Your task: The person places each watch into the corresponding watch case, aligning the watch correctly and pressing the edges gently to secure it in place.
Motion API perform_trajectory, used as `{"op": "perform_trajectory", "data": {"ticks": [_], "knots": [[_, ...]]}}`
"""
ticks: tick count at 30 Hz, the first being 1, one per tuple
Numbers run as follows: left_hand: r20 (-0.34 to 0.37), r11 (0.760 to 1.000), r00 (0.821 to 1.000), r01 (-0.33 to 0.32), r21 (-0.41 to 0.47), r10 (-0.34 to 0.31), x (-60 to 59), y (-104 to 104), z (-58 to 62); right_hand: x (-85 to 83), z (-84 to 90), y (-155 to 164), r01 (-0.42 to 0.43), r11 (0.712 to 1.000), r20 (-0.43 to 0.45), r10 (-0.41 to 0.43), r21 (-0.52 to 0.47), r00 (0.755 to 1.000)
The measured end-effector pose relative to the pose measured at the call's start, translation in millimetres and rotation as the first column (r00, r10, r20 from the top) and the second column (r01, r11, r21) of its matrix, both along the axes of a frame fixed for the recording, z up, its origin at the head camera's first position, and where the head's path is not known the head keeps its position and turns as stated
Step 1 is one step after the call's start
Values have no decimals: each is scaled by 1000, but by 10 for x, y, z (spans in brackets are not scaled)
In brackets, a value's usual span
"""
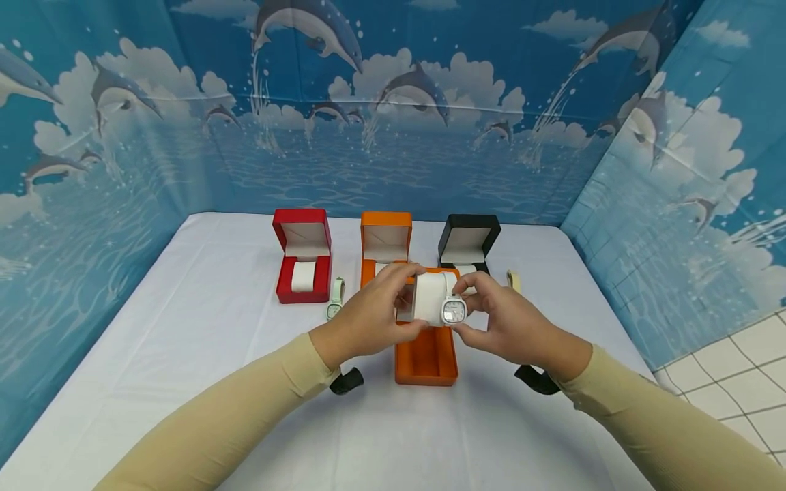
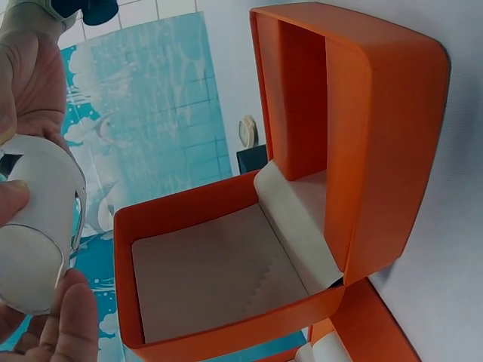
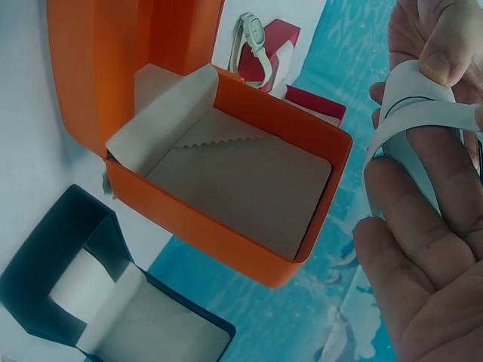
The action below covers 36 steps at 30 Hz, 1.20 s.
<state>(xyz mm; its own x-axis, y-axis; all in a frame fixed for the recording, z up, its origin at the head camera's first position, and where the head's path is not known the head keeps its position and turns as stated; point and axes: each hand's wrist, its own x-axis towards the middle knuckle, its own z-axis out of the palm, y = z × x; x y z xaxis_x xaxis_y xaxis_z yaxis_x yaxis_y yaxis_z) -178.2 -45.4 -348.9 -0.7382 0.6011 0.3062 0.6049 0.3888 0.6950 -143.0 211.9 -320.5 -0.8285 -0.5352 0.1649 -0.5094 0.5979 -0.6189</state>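
Note:
My left hand (image 1: 377, 310) grips a white watch cushion (image 1: 428, 298) from its left side, thumb below and fingers above. A white wristwatch (image 1: 454, 311) with a square case sits round the cushion's right end. My right hand (image 1: 510, 317) holds the watch at that end, index finger at the strap and thumb under the case. In the right wrist view, the white strap (image 3: 430, 113) stands partly off the cushion, with fingers beside it. Under both hands stands an open orange watch box (image 1: 426, 365), its two-slot base showing no cushion.
Behind stand an open red box (image 1: 303, 296) with a white cushion, another orange box (image 1: 386, 228), and a black box (image 1: 469, 235). A pale green watch (image 1: 335, 300) lies beside the red box. A beige-strapped watch (image 1: 514, 279) lies at right, partly hidden.

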Motion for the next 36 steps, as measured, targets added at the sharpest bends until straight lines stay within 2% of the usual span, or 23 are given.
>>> {"op": "perform_trajectory", "data": {"ticks": [7,15,22,32,36], "knots": [[-14,1000,1000,-13,5,14,-27,-4,4,-25,35,-16,7,1000,39,-6,-20,999],[-21,1000,999,-26,8,26,-56,-10,2,-60,54,-25,24,999,49,-22,-45,999],[-34,999,999,-38,29,39,-69,-20,-8,-95,43,-18,7,996,43,-3,-94,999],[-24,998,999,-36,49,37,-78,-23,22,-95,67,-34,32,996,72,-26,-85,997],[-14,998,999,-40,56,41,-71,-24,26,-93,72,-39,45,997,57,-42,-64,998]]}}
